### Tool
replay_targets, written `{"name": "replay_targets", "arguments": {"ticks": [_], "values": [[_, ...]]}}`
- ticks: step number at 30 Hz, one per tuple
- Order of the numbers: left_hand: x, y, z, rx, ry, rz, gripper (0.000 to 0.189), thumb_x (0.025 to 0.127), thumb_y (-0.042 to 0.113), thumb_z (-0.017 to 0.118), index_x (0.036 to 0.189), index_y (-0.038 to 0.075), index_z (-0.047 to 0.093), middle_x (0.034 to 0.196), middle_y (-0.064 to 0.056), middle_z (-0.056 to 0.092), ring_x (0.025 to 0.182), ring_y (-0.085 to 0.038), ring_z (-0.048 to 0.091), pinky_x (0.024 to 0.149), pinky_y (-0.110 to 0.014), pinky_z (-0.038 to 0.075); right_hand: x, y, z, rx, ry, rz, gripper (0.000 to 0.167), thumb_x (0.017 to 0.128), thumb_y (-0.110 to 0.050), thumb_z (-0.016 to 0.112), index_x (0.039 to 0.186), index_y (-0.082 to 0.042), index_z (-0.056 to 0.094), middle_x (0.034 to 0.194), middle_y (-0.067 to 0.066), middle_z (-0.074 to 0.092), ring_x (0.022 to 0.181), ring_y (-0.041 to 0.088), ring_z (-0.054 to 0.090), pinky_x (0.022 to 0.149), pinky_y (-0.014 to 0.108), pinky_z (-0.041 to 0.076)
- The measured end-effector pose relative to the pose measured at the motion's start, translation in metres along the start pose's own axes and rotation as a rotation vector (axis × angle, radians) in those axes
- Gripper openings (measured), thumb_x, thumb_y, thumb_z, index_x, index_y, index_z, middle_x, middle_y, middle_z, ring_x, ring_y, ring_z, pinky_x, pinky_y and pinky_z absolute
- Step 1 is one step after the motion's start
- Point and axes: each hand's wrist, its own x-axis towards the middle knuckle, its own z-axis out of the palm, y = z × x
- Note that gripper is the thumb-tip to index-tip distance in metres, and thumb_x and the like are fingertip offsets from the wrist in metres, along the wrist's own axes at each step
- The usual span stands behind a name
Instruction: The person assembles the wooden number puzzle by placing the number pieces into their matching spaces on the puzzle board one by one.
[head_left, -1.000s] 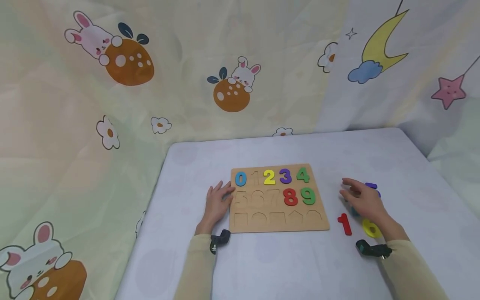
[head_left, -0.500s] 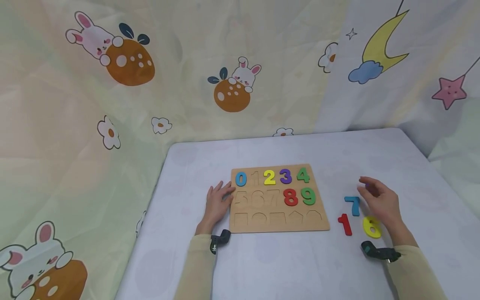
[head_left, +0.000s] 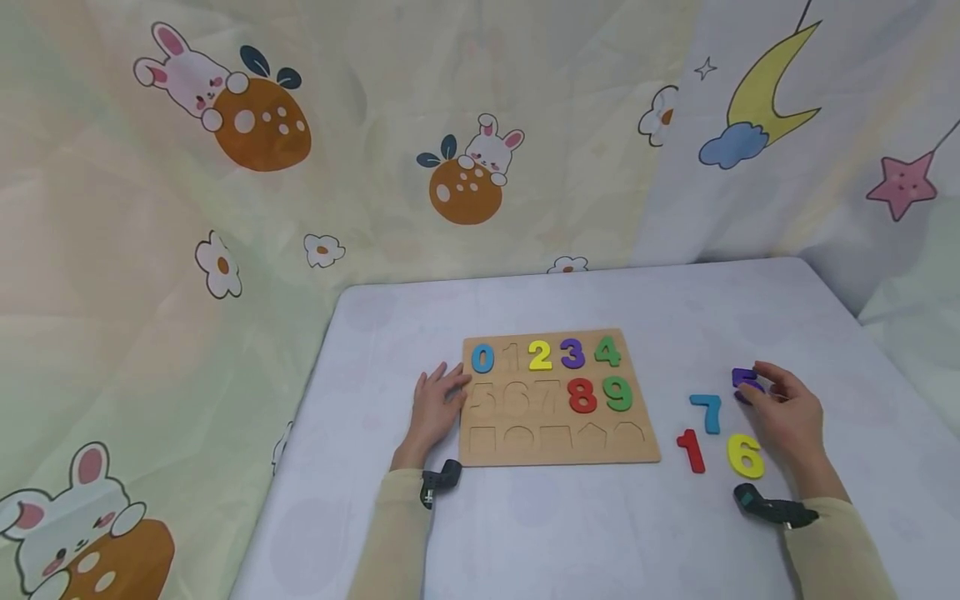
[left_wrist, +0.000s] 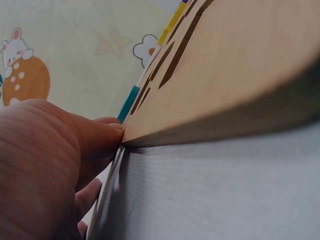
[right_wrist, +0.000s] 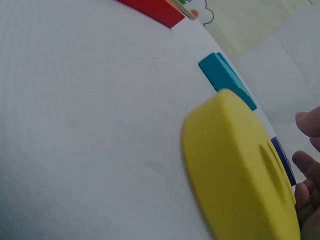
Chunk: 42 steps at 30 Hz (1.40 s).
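right hand (head_left: pixel 787 417): thumb and forefinger parted at the purple 5, a gap between their tips; whether they touch it, i cannot tell
purple 5 (head_left: pixel 742 376): flat on the surface (head_left: pixel 570 533) at the right fingertips, partly covered by the thumb in the head view; from the right wrist only its edge shows
blue 7 (head_left: pixel 712 417): near the right fingers, to their left
yellow 6 (head_left: pixel 735 454): on the person's side of the right fingertips; the right wrist view adds its thick side wall
red 1 (head_left: pixel 692 452): left of the right fingers and closer to the person, past the yellow 6
left hand (head_left: pixel 433 410): fingers loosely spread, tips against the left edge of the wooden board (head_left: pixel 558 456), holding no number
wooden board: right of the left fingers; the left wrist view alone shows its thickness and the depth of its recesses
blue 0 (head_left: pixel 475 358): just beyond the left fingertips, seen from the wrist standing proud of the wood
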Motion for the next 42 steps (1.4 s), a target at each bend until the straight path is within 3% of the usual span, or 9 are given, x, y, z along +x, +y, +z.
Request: {"name": "replay_targets", "arguments": {"ticks": [6, 10, 19, 24, 37, 42], "values": [[0.0, 0.0, 0.001, -0.002, -0.006, 0.0, 0.028, 0.094, 0.014, 0.063, 0.122, 0.017, 0.068, 0.145, 0.003, 0.052, 0.145, -0.023, 0.029, 0.123, -0.044, 0.002, 0.001, 0.011, -0.004, -0.054, -0.101, -0.034, 0.071, 0.096, -0.04, 0.057, 0.154, -0.011, 0.028, 0.147, 0.03, 0.034, 0.126, 0.048, 0.033, 0.101, 0.064, 0.039], [0.001, -0.001, 0.001, 0.0, -0.007, -0.001, 0.028, 0.094, 0.015, 0.063, 0.122, 0.017, 0.068, 0.145, 0.003, 0.052, 0.145, -0.023, 0.029, 0.123, -0.044, 0.002, 0.002, 0.011, -0.006, -0.099, -0.134, -0.049, 0.073, 0.096, -0.031, 0.06, 0.155, -0.01, 0.023, 0.144, 0.034, 0.032, 0.122, 0.05, 0.035, 0.098, 0.068, 0.04], [0.002, -0.001, 0.001, 0.005, -0.014, -0.015, 0.028, 0.095, 0.015, 0.062, 0.122, 0.018, 0.068, 0.145, 0.004, 0.051, 0.146, -0.021, 0.028, 0.123, -0.042, 0.001, 0.003, 0.012, -0.008, -0.153, -0.149, -0.116, 0.071, 0.096, -0.021, 0.061, 0.154, -0.005, 0.023, 0.141, 0.033, 0.036, 0.116, 0.049, 0.038, 0.095, 0.066, 0.041], [0.002, -0.002, 0.002, 0.012, -0.014, -0.009, 0.028, 0.095, 0.016, 0.062, 0.123, 0.018, 0.068, 0.146, 0.004, 0.05, 0.146, -0.021, 0.028, 0.123, -0.043, 0.001, 0.004, 0.012, -0.007, -0.152, -0.152, -0.139, 0.072, 0.096, -0.023, 0.062, 0.153, -0.004, 0.024, 0.143, 0.033, 0.037, 0.119, 0.05, 0.036, 0.097, 0.067, 0.04], [0.001, -0.002, 0.001, 0.016, -0.017, -0.011, 0.028, 0.095, 0.016, 0.063, 0.123, 0.018, 0.068, 0.146, 0.004, 0.051, 0.146, -0.022, 0.029, 0.123, -0.044, 0.002, 0.018, 0.001, -0.014, -0.254, -0.319, -0.216, 0.083, 0.091, -0.013, 0.065, 0.156, -0.007, 0.015, 0.146, 0.035, 0.03, 0.113, 0.052, 0.038, 0.088, 0.067, 0.043], [0.001, -0.001, 0.0, 0.01, -0.016, -0.009, 0.029, 0.095, 0.016, 0.063, 0.123, 0.017, 0.067, 0.146, 0.003, 0.05, 0.146, -0.023, 0.028, 0.123, -0.044, 0.002, 0.02, -0.002, -0.016, -0.254, -0.33, -0.218, 0.084, 0.09, -0.014, 0.067, 0.155, -0.006, 0.016, 0.144, 0.034, 0.032, 0.112, 0.051, 0.039, 0.087, 0.066, 0.045]]}}
